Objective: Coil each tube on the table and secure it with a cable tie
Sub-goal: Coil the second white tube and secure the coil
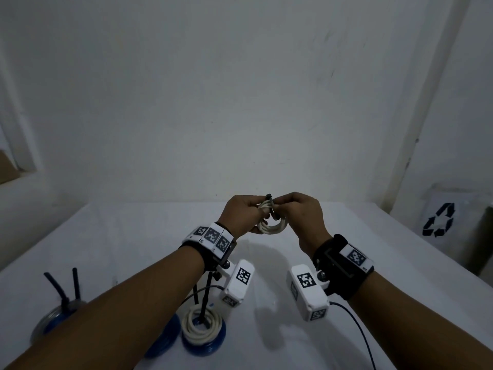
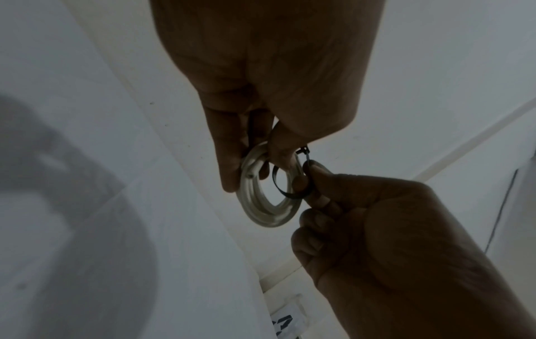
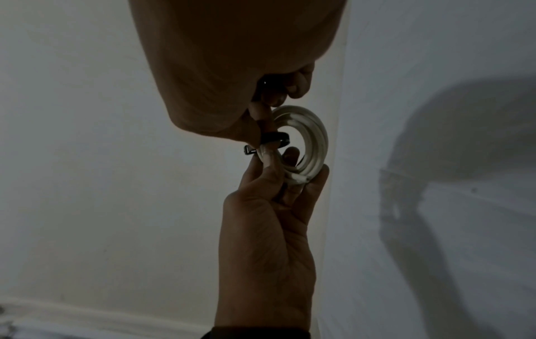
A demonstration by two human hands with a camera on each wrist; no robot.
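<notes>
Above the table both hands hold a small white coiled tube [image 1: 272, 227]. My left hand [image 1: 260, 210] grips the coil's left side between thumb and fingers. A black cable tie [image 1: 270, 199] is looped round the coil's strands at its top, its head sticking up. My right hand [image 1: 279, 206] pinches the tie at that spot. In the left wrist view the tie loop [image 2: 290, 191] passes through the coil [image 2: 261, 211]. In the right wrist view the tie [image 3: 274, 137] crosses the coil [image 3: 311, 140], with its head poking out to the left.
Near the front edge a tied white coil [image 1: 201, 325] lies on a blue coil [image 1: 205, 347], beside another blue coil [image 1: 164, 340]. At front left a clear and blue coil [image 1: 50, 320] has black tie tails sticking up. A recycling-marked bag [image 1: 440, 222] stands right of the table.
</notes>
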